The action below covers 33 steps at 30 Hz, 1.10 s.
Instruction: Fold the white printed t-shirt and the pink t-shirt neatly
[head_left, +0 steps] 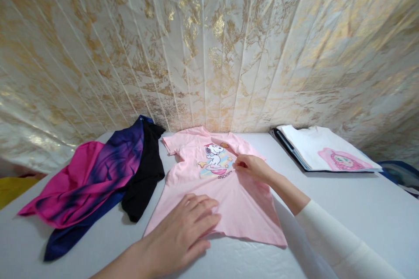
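A pink T-shirt [193, 187] lies spread front side up, its neck toward the curtain and its hem toward me. Its chest carries a cartoon dog print [214, 159] with stars and the word "SNOOPY". My right hand [253, 167] is closed in a pinch on the cloth just right of the print, and creases run from there. Over the lower left of the shirt, near the hem, my left hand [186, 229] is open with its fingers loosely spread. Whether its fingertips press on the cloth I cannot tell.
On the left lie a crumpled pink and purple garment [108, 170] and a black garment [145, 170]. A stack of folded clothes with a white shirt [314, 146] on top sits at the right. A gold-patterned curtain [209, 52] hangs behind the white table [353, 209].
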{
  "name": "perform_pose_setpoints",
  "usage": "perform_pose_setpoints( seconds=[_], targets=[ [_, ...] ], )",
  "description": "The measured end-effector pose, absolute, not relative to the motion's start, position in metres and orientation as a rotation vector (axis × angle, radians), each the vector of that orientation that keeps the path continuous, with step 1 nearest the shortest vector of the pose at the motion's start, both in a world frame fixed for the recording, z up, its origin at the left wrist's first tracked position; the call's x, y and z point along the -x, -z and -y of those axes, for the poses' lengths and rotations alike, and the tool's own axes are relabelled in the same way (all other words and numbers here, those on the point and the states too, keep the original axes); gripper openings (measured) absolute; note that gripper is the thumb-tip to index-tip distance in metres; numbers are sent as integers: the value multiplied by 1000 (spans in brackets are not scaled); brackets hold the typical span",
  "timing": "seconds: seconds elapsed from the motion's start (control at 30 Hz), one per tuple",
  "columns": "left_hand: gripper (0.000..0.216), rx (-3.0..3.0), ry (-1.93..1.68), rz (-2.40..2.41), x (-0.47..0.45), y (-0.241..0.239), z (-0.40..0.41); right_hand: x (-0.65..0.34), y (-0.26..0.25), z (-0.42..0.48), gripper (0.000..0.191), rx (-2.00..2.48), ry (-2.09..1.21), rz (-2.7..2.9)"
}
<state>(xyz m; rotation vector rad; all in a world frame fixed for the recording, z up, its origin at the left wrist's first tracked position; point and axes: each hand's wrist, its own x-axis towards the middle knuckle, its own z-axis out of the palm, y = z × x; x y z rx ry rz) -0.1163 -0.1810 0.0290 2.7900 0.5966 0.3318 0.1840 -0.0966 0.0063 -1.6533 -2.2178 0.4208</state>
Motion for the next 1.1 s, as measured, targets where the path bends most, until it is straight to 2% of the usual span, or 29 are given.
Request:
perform_pose_setpoints(
  seconds=[0.03,0.17,0.37,0.53,0.7,0.77,0.87,1.0,1.1],
  targets=[
    [33,-2803,-313,-540,104,-30,184,-184,-7,98,9,1649,-431,2211],
    [8,-2886,-281,-509,64,-21,184,-187,-9,100,11,1641,-474,2192],
    [12,-2765,-406,-474,49,-2,176,-188,-5,92,12,1662,-486,2181],
    [29,-2625,-474,-469,51,-1,177,-184,-6,96,10,1634,-438,2215],
    [3,-2544,-567,-491,49,1,175,-173,-3,107,8,1435,-294,2313],
    [13,-2520,-579,-509,48,1,174,-169,1,106,3,1369,-251,2336],
    [18,-2509,-569,-502,48,-1,172,-166,6,102,11,1355,-256,2326],
    [6,-2582,-557,-385,49,-3,174,-167,7,101,12,1329,-278,2318],
    [8,-2738,-528,-232,50,-3,177,-167,5,105,13,1323,-308,2278]
  ],
)
